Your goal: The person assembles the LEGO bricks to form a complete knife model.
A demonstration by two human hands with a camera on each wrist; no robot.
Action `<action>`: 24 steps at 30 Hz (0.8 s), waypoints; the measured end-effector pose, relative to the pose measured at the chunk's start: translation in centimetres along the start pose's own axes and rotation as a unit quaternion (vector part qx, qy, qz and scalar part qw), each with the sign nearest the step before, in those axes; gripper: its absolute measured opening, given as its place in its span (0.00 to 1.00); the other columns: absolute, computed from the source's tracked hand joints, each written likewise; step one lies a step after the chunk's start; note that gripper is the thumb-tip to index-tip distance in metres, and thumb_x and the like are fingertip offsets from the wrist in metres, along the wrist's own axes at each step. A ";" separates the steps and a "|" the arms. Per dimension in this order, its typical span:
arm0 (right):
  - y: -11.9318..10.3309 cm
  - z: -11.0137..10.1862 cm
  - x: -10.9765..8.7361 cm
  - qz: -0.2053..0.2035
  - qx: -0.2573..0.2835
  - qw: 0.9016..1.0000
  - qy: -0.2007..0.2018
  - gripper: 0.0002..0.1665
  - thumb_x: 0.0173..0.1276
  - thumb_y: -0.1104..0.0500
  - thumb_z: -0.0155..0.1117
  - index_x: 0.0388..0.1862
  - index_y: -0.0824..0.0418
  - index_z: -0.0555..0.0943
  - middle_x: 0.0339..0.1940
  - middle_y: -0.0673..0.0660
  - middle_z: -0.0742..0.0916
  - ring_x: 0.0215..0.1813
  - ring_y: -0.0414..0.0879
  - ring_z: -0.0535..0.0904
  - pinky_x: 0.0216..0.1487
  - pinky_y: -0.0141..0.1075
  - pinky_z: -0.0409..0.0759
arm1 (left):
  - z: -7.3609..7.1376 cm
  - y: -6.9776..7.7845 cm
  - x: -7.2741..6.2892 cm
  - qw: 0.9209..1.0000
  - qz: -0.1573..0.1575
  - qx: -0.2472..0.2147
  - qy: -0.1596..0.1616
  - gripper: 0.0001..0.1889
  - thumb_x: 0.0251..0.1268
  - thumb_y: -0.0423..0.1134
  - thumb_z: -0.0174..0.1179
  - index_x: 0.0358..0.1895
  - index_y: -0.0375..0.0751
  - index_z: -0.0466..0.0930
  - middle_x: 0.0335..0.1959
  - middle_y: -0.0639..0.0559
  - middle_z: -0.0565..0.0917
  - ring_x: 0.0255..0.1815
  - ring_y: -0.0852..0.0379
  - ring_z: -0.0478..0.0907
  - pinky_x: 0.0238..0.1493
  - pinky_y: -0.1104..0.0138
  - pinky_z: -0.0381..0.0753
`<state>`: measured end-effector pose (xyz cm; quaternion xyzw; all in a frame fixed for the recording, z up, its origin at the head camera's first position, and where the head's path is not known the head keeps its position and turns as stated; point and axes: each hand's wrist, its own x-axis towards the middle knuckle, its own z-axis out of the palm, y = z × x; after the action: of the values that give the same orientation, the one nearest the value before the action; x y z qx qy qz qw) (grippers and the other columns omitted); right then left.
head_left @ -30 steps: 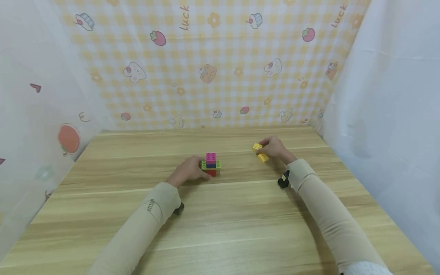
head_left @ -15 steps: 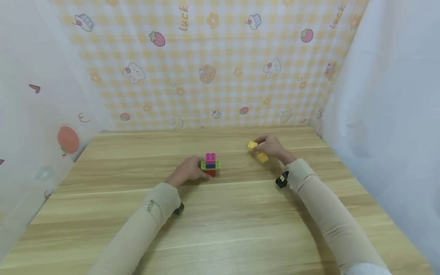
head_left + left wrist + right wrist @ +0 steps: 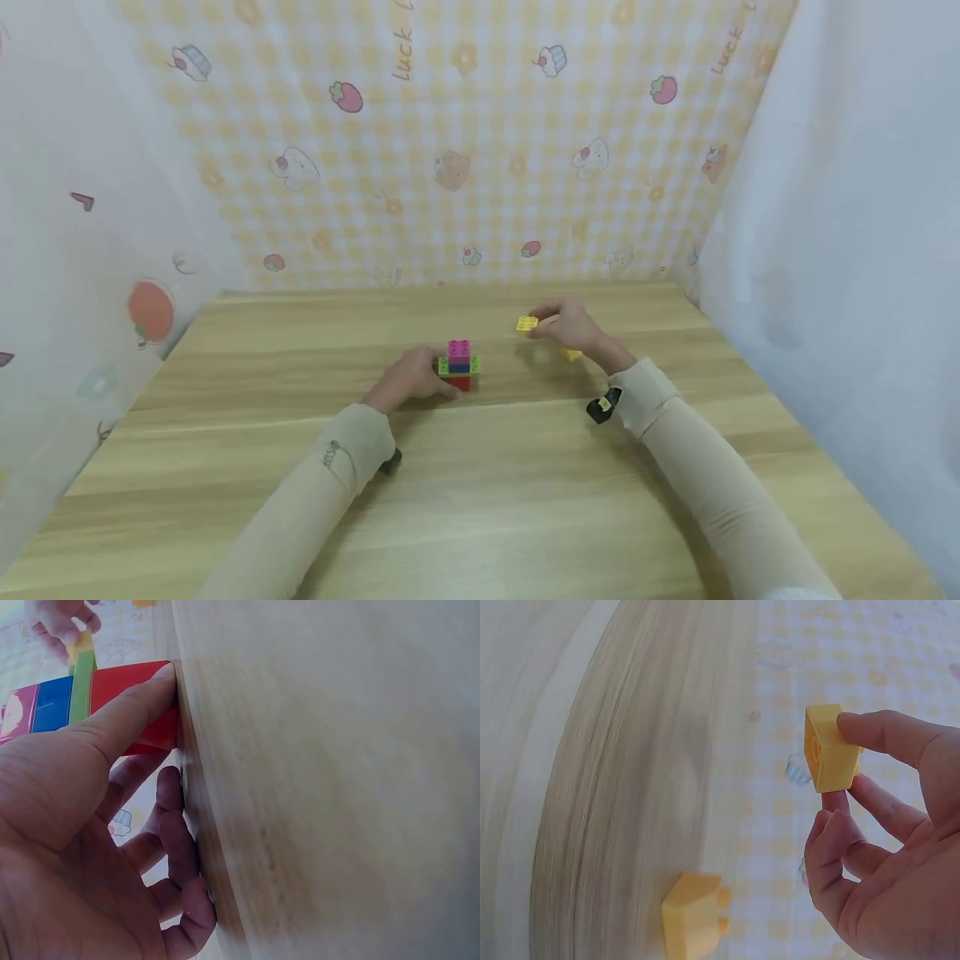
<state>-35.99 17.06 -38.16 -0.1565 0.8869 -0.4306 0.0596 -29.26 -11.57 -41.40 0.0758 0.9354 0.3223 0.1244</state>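
My left hand grips the red brick at the bottom of a small stack on the table. Above that red brick sit a flat green plate, a blue brick and a pink brick on top. To the right, my right hand pinches a yellow brick between thumb and fingers, raised off the table with its studs up. A second yellow brick stands on the table, partly hidden behind the right hand in the head view.
The wooden table meets a checked backdrop curtain along its far edge. White curtains hang at both sides. Each wrist carries a small black camera.
My right hand has lifted the yellow brick and carried it left toward the stack, away from the second yellow brick. My left hand keeps its hold on the stack.
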 end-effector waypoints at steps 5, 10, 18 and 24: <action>-0.6 0.7 -0.8 0.000 0.030 0.999 -0.017 0.26 0.62 0.59 0.72 0.58 0.65 0.81 0.59 0.64 0.81 0.51 0.55 0.83 0.51 0.51 0.82 | 0.4 -0.2 -0.1 1.000 0.003 0.003 -0.003 0.33 0.51 0.46 0.77 0.63 0.44 0.78 0.54 0.46 0.84 0.57 0.46 0.77 0.64 0.48 0.71; -1.6 1.0 -1.2 -0.008 0.046 0.999 -0.020 0.26 0.62 0.58 0.72 0.58 0.65 0.81 0.58 0.63 0.81 0.46 0.52 0.85 0.44 0.53 0.81 | 0.2 -0.3 0.2 1.000 0.005 0.004 0.006 0.31 0.50 0.45 0.78 0.60 0.45 0.80 0.54 0.47 0.84 0.58 0.46 0.77 0.65 0.47 0.69; -2.1 2.3 -1.2 -0.032 0.043 0.998 -0.025 0.23 0.61 0.60 0.74 0.55 0.67 0.83 0.56 0.64 0.83 0.49 0.55 0.83 0.50 0.47 0.83 | 0.1 -0.2 0.3 1.000 -0.003 0.006 0.003 0.32 0.49 0.46 0.78 0.60 0.45 0.80 0.56 0.47 0.83 0.60 0.46 0.76 0.66 0.48 0.68; -3.2 3.4 -1.5 -0.034 0.049 0.997 -0.041 0.23 0.63 0.59 0.73 0.56 0.65 0.82 0.55 0.62 0.83 0.47 0.53 0.85 0.50 0.52 0.82 | 0.1 -0.3 0.0 1.000 0.000 -0.001 -0.001 0.33 0.51 0.46 0.77 0.63 0.45 0.78 0.55 0.46 0.83 0.60 0.45 0.76 0.66 0.48 0.68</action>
<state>-33.02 13.18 -37.75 -0.2005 0.8559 -0.4682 0.0888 -29.28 -11.75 -41.69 0.0761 0.9351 0.3229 0.1250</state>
